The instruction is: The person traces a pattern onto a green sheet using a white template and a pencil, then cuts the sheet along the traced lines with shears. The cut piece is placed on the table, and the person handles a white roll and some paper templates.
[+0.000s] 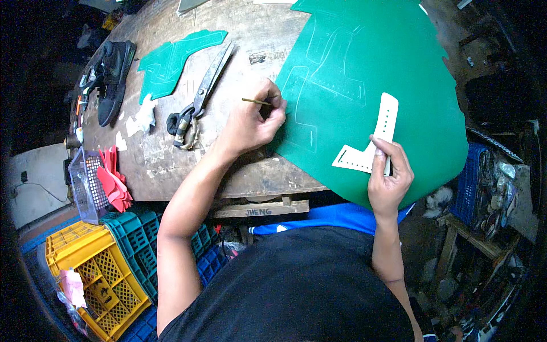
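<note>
My left hand [258,117] is closed round a thin brass-coloured stick [252,100], at the left edge of a large green sheet [433,68] marked with pale outlines. My right hand [389,174] pinches a white L-shaped template [384,117] with rows of holes, held over the sheet's lower right part. Large scissors [208,80] with wrapped handles lie to the left of my left hand. Beyond them is a green cut piece [182,45] with similar outlines.
The worn wooden table [273,176] also holds a black shoe [111,85] and white scraps. A perforated basket [85,188] with red pieces [114,182] is at its left corner. Yellow [97,279] and teal [137,251] crates sit below left; a blue crate [470,182] is at right.
</note>
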{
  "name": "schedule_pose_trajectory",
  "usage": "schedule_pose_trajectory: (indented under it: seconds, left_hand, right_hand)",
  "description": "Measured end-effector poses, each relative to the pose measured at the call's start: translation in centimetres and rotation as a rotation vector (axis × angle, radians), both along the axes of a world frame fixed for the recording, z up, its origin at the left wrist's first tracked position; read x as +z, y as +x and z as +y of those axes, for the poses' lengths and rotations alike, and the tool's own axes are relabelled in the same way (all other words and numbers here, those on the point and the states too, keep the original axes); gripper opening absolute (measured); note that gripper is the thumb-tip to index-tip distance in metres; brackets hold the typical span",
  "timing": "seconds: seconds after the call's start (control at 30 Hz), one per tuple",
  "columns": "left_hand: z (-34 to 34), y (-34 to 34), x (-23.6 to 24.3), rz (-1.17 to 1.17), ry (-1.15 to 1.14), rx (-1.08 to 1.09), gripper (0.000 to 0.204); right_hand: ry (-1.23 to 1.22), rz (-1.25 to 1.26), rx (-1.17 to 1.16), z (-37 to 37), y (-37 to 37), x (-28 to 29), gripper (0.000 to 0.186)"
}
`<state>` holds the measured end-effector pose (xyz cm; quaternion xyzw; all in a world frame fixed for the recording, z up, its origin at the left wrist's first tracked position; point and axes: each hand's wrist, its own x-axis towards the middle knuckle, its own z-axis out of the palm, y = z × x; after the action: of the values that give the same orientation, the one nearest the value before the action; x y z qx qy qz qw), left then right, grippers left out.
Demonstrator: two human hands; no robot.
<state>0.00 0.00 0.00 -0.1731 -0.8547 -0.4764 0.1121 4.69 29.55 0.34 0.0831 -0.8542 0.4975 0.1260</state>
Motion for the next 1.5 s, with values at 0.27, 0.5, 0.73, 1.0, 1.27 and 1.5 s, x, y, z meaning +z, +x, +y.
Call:
schedule_pose_trajectory:
  seconds: [0.27,0.5,0.73,1.0,1.27,1.5]
  left_hand:
    - [0.7,0.0,0.7,-0.086,-0.025,0.057,0.018]
    - [0.7,-0.4,0.7,-0.016,-0.066,0.009,0.013]
    - [0.3,-0.3,0.2,-0.1,-0.011,0.011,0.018]
    - [-1.5,-1.0,0.5,-0.372,0.738,0.159,0.022]
    - [-1.5,-1.0,0.1,-0.381,0.771,0.136,0.016]
    - [-2.2,-1.3,-0.1,-0.379,0.743,0.113,0.026]
  right_hand:
    - [0.015,0.093,-0.043,-0.6,-0.6,-0.6,0.024]
    - [0.035,0.054,-0.035,-0.5,-0.4,-0.5,0.022]
    - [0.017,0.022,-0.022,-0.3,-0.1,-0.6,0.017]
    - [-0.395,-0.163,-0.04,-0.3,-0.5,-0.6,0.042]
    - [-0.742,-0.372,0.13,0.0,-3.1,1.2,0.051]
    - [-0.866,-0.48,0.247,-2.1,-4.0,1.8,0.024]
